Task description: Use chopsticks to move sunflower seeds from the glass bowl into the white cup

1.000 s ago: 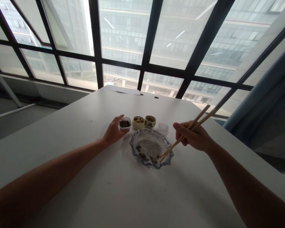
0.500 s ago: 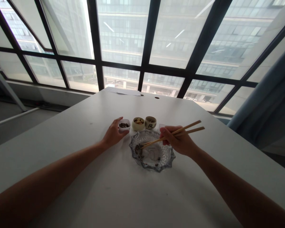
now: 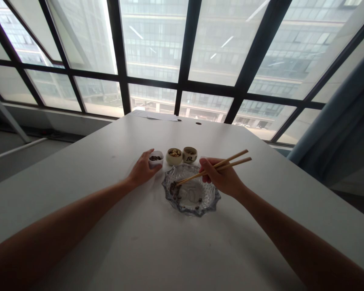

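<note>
My left hand is wrapped round a small white cup that has dark seeds in it. Between the fingers of my right hand is a pair of wooden chopsticks. Their tips reach into a scalloped clear glass dish and are at a clump of dark seeds on its left side. A few single seeds lie elsewhere in the dish. Whether the tips pinch a seed is too small to tell.
Behind the dish stand a small pale bowl of yellowish nuts and a cream cup with a dark character on it. Something whitish is mostly hidden behind my right hand. White paper lies at the table's far end, before the windows.
The whole view has shifted slightly to the left. The chopstick tips have moved a little left and up at the seed clump. My left hand still holds the white cup.
</note>
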Motion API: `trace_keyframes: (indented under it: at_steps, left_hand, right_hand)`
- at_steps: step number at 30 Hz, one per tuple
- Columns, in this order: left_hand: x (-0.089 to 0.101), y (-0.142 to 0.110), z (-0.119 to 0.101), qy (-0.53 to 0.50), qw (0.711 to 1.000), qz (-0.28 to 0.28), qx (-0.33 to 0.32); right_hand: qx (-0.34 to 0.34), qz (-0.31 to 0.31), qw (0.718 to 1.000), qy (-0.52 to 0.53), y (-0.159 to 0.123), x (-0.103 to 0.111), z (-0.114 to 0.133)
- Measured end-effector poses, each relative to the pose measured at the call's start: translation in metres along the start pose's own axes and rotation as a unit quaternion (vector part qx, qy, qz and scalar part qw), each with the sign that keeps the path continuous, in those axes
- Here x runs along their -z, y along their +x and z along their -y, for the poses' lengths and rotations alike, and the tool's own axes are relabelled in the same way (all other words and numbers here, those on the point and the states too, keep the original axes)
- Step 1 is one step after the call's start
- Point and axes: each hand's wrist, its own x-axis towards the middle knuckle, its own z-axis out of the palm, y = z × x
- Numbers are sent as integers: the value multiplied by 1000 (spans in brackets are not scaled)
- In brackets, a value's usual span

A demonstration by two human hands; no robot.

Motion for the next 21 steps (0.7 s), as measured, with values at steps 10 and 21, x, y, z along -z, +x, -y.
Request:
trace_keyframes:
  at_steps: [10,21]
  left_hand:
    - [2,-1,-2,-3,999,-26,-40]
    - [4,-3,-11,1,993,-46,-108]
  right_hand:
    - [25,23,999,-19,1,2,-3]
    - [33,-92,995,37,4,7,-1]
